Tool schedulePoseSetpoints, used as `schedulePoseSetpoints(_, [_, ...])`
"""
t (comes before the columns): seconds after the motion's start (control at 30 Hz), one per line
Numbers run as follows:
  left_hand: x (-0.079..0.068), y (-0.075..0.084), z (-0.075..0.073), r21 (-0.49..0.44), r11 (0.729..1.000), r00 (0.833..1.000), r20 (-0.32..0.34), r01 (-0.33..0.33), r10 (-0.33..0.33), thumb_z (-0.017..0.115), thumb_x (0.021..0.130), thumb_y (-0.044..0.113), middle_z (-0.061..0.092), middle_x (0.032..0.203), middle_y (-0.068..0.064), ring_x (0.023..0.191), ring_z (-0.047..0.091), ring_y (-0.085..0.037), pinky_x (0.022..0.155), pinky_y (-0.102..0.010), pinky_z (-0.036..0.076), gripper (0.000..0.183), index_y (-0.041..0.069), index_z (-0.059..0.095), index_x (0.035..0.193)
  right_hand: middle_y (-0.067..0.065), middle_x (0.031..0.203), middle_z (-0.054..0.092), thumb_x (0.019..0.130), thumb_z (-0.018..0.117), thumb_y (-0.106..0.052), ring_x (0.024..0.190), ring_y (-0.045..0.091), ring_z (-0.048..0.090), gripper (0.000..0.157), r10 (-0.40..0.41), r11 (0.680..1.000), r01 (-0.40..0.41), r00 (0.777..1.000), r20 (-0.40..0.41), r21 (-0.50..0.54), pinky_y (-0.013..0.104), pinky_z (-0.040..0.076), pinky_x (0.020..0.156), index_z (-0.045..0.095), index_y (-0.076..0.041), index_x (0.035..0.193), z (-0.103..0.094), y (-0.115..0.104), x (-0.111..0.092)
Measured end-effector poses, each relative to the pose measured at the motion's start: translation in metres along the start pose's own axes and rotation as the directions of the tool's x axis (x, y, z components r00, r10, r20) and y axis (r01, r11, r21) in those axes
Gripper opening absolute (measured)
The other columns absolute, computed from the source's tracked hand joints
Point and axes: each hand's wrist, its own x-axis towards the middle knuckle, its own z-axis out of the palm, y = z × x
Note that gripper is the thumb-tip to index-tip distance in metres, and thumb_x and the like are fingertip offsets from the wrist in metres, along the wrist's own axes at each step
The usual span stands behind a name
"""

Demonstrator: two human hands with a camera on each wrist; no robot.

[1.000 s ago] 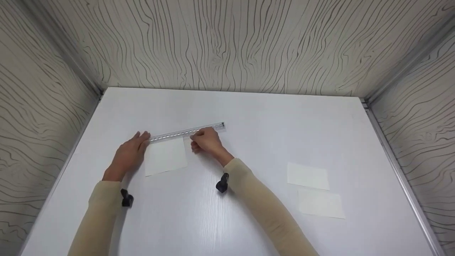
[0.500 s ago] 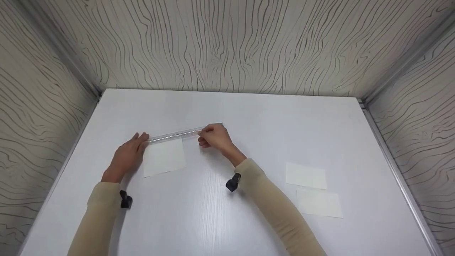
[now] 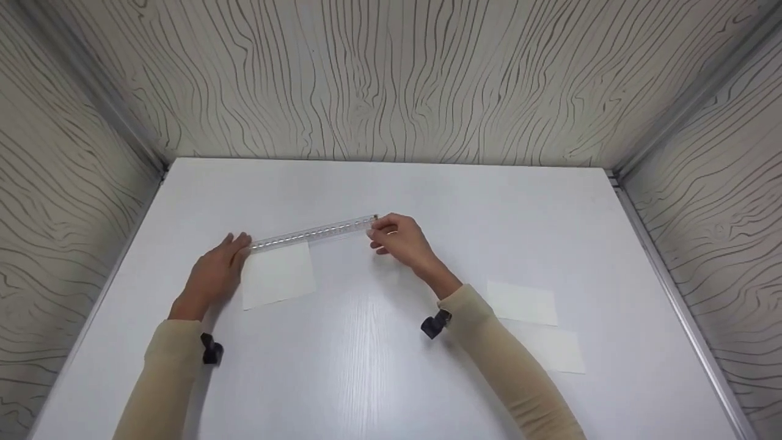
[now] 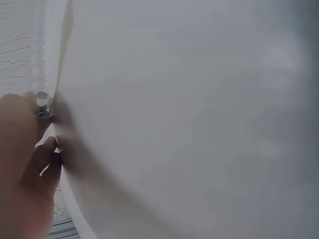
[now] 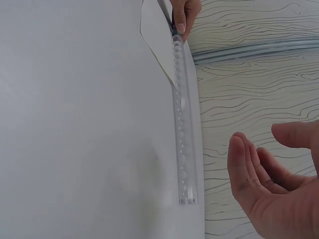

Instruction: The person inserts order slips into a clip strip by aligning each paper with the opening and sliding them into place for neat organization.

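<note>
A clear ruler-like plastic strip (image 3: 317,233), marked by a lengthwise row of small round shapes, lies slanted on the white table (image 3: 458,226). Its lower edge runs along the top of a cream paper sheet (image 3: 278,277). At the strip's left end my left hand (image 3: 214,272) presses down with fingers extended. My right hand (image 3: 400,241) is by the strip's right end. In the right wrist view, that hand's thumb and fingers (image 5: 238,167) stand apart with nothing between them, away from the strip (image 5: 182,124). Whether any right fingertip touches the strip is unclear.
Two cream paper sheets lie on the right of the table, an upper one (image 3: 524,302) and a lower one (image 3: 559,351) partly behind my right sleeve (image 3: 507,360). A wood-grain panel (image 3: 391,79) rises behind the table, with more panels at both sides.
My right hand has slid right along the strip to its far end, and its fingers have loosened. The left hand keeps its place on the strip; the view has shifted slightly.
</note>
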Motion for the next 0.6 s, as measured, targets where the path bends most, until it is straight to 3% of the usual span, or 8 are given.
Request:
schedulePoseSetpoints(0.27, [0.001,0.0,-0.001,0.012,1.0,1.0,0.003,-0.004,0.004,0.027,0.115,0.048,0.031,0.173,-0.014,0.161,0.025,-0.044,0.13,-0.068,0.023,0.059,0.018,0.031,0.167,0.011,0.111,0.074,0.101,0.071,-0.021,0.095,0.019,0.077,0.023,-0.011,0.997,0.009,1.0,-0.029,-0.07,0.03,0.068,0.085,0.071,-0.005,0.117,-0.04,0.008,-0.02])
schedulePoseSetpoints(0.4, [0.001,-0.001,0.0,0.01,1.0,1.0,0.001,-0.004,0.004,0.027,0.115,0.049,0.032,0.172,-0.013,0.161,0.025,-0.044,0.131,-0.068,0.023,0.06,0.018,0.033,0.166,0.012,0.108,0.076,0.1,0.072,-0.022,0.1,0.028,0.076,0.024,-0.039,0.989,0.037,0.999,-0.011,-0.142,0.029,0.067,0.085,0.071,-0.005,0.116,-0.055,0.007,-0.029])
schedulePoseSetpoints(0.5, [0.0,-0.001,0.001,0.01,1.0,1.0,-0.008,0.0,0.0,0.027,0.115,0.049,0.033,0.172,-0.013,0.161,0.026,-0.043,0.131,-0.067,0.023,0.06,0.018,0.034,0.165,0.011,0.105,0.076,0.099,0.074,-0.023,0.099,0.031,0.075,0.026,-0.088,0.971,0.085,0.996,-0.005,-0.224,0.029,0.066,0.083,0.072,-0.005,0.117,-0.066,0.008,-0.038])
schedulePoseSetpoints(0.6, [-0.001,0.0,0.003,0.013,1.0,1.0,-0.017,0.001,-0.001,0.028,0.115,0.049,0.033,0.172,-0.014,0.161,0.027,-0.043,0.13,-0.067,0.024,0.059,0.018,0.034,0.165,0.008,0.1,0.072,0.098,0.076,-0.024,0.094,0.025,0.073,0.027,-0.13,0.946,0.117,0.991,-0.023,-0.303,0.028,0.061,0.079,0.072,-0.006,0.118,-0.078,0.012,-0.049])
